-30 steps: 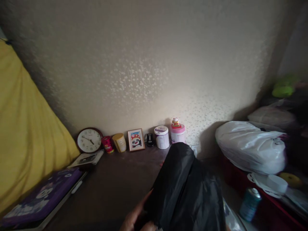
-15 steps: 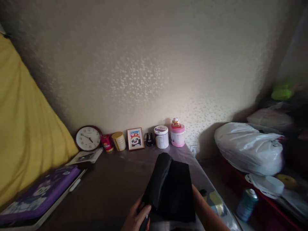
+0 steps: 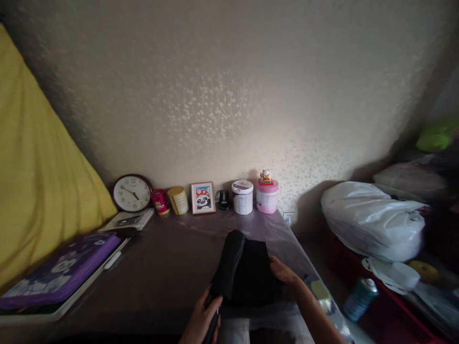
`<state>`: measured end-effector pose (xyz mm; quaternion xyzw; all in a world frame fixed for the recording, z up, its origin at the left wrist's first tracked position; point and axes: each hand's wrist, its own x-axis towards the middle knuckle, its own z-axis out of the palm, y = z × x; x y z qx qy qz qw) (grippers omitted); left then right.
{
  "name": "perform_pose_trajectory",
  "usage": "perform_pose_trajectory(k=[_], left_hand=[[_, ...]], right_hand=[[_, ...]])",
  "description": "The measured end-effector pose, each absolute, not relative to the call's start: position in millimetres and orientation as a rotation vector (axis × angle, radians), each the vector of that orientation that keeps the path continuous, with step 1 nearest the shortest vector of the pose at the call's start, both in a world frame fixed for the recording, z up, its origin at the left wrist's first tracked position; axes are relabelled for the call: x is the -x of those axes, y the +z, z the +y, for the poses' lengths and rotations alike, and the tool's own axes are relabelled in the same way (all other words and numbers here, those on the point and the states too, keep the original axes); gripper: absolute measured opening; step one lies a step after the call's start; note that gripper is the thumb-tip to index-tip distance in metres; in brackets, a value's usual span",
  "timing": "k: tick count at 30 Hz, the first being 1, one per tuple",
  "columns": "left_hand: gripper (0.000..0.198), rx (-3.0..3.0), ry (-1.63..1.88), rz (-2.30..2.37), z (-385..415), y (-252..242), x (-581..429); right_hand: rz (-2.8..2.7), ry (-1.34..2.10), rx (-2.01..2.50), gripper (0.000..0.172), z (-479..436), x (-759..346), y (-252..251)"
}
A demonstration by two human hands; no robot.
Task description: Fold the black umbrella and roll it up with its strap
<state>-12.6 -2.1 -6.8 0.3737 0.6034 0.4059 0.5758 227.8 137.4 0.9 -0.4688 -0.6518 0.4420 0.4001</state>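
A black folding umbrella (image 3: 228, 263) is held in front of me over the table, tilted with its far end away from me. My left hand (image 3: 201, 315) is wrapped round its dark handle at the lower end. From the rolled part, a flat panel of black cloth (image 3: 254, 274) spreads out to the right. My right hand (image 3: 281, 271) grips that cloth by its right edge, and its fingertips are partly hidden behind it.
Along the wall stand a round clock (image 3: 132, 193), a red can (image 3: 160, 202), a yellow canister (image 3: 178, 200), a panda picture frame (image 3: 202, 198) and two tubs (image 3: 243, 198). A purple case (image 3: 60, 272) lies left. Right of the table are a white bag (image 3: 373, 220) and a spray can (image 3: 360, 301).
My right hand has moved up along the cloth's right edge and now shows. The umbrella has shifted slightly left in view. My left hand keeps its hold on the handle.
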Motion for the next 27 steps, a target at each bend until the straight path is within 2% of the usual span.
perform_pose_trajectory(k=[2, 4, 10, 20, 27], left_hand=[[0.080, -0.879, 0.952, 1.425, -4, -9, 13], [0.078, -0.884, 0.954, 1.440, -6, -10, 14], [0.078, -0.884, 0.936, 1.508, -9, -7, 11], [0.071, -0.968, 0.966, 1.526, -11, -9, 8], [0.063, -1.004, 0.955, 1.561, -10, -7, 7]], right_hand=[[-1.658, 1.297, 1.204, 0.021, 130, -230, 5], [-1.648, 1.319, 1.209, 0.027, 122, -231, 9], [-1.497, 0.935, 1.390, 0.043, 104, -227, 9], [-1.660, 0.546, 1.584, 0.049, 84, -213, 14], [-1.696, 0.604, 1.587, 0.043, 81, -213, 13]])
